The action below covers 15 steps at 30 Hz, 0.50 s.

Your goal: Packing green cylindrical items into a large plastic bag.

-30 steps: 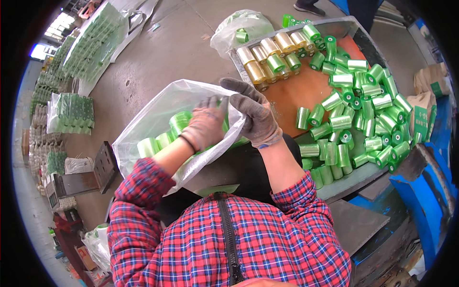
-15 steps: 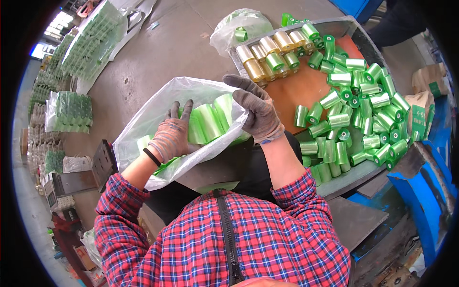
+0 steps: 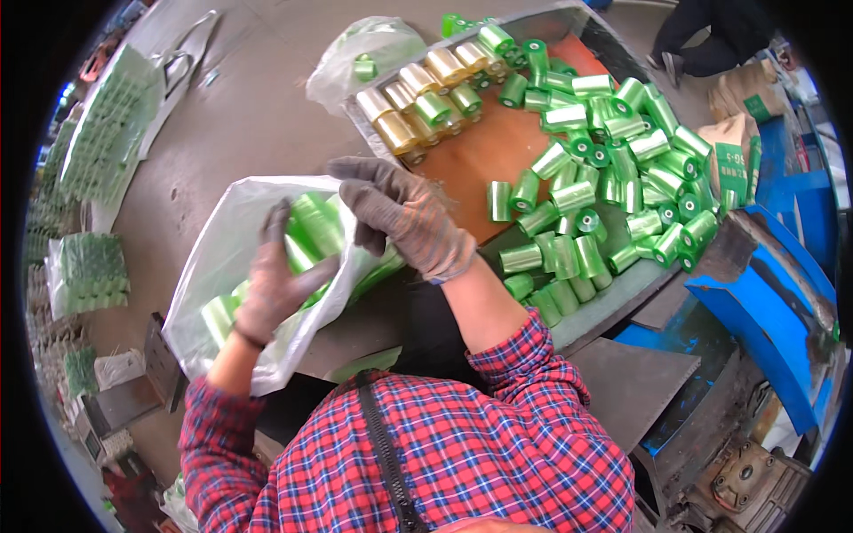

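A translucent white plastic bag [image 3: 206, 262] lies before me, its mouth toward my body. Inside it are several green film rolls [image 3: 313, 233], partly hidden by the bag and my left hand. My left hand [image 3: 274, 282], in a grey glove, reaches into the mouth with thumb and fingers spread beside the rolls; whether it touches them is unclear. The gloved fingers of my right hand [image 3: 404, 218] are bent and closed on the bag's right rim. Right of that hand stands a large tray [image 3: 364, 133] with loose green rolls [image 3: 613, 169] and stacked yellowish rolls [image 3: 418, 80].
Another clear bag [image 3: 369, 53] sits beyond the tray. Packed bundles of rolls [image 3: 89, 274] line the floor at left. A blue metal machine part [image 3: 755, 324] and paper sacks [image 3: 730, 151] are at right. Another person's dark-clothed legs [image 3: 711, 40] show at far right.
The view has shifted, so the tray appears further left. My left hand has turned, its thumb now out to the side. My right hand stays at the bag's rim.
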Each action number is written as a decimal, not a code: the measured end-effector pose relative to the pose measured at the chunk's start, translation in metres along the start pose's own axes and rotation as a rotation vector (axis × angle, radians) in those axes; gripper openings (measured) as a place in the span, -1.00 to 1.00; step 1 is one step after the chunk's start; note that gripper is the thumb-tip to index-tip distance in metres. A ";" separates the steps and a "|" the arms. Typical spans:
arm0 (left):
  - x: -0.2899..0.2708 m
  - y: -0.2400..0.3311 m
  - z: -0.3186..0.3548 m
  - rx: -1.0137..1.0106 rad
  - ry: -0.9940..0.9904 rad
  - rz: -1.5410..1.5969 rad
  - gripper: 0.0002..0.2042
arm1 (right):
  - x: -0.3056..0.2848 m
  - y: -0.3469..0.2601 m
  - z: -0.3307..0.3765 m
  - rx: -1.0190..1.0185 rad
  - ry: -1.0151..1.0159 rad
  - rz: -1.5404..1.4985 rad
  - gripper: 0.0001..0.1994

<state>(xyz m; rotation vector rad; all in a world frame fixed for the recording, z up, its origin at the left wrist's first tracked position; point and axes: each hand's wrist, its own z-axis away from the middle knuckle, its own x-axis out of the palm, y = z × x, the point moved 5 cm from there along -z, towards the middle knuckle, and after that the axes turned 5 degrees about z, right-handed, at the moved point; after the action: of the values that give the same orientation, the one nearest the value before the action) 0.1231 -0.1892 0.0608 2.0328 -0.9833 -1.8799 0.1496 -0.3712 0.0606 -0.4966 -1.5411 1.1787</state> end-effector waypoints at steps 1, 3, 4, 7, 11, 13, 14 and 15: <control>-0.012 0.001 0.007 -0.080 -0.019 0.149 -0.28 | -0.027 0.004 -0.003 -0.082 0.114 0.051 -0.67; -0.033 -0.001 0.027 -0.244 -0.091 0.339 -0.48 | -0.129 0.040 -0.016 -0.192 0.463 0.319 -0.70; -0.043 -0.006 0.040 -0.338 -0.120 0.374 -0.57 | -0.200 0.059 -0.014 -0.082 0.687 0.852 -0.60; -0.060 -0.012 0.065 -0.529 -0.142 0.291 -0.65 | -0.358 0.120 0.012 0.737 0.923 1.511 -0.46; -0.064 -0.020 0.080 -0.629 -0.063 0.304 -0.72 | -0.404 0.146 0.019 0.962 1.035 1.302 -0.45; -0.067 -0.017 0.072 -0.554 -0.124 0.170 -0.73 | -0.390 0.149 0.025 0.950 1.099 1.175 -0.47; -0.069 -0.015 0.070 -0.566 -0.127 0.164 -0.73 | -0.394 0.150 0.022 0.888 1.114 1.078 -0.46; -0.068 -0.009 0.064 -0.530 -0.168 0.158 -0.72 | -0.404 0.176 0.010 0.725 0.859 0.634 -0.42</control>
<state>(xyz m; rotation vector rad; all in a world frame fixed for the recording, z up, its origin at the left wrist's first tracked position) 0.0682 -0.1238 0.1001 1.4727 -0.5701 -1.9821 0.2277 -0.6260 -0.2903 -0.8632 -0.1676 1.5922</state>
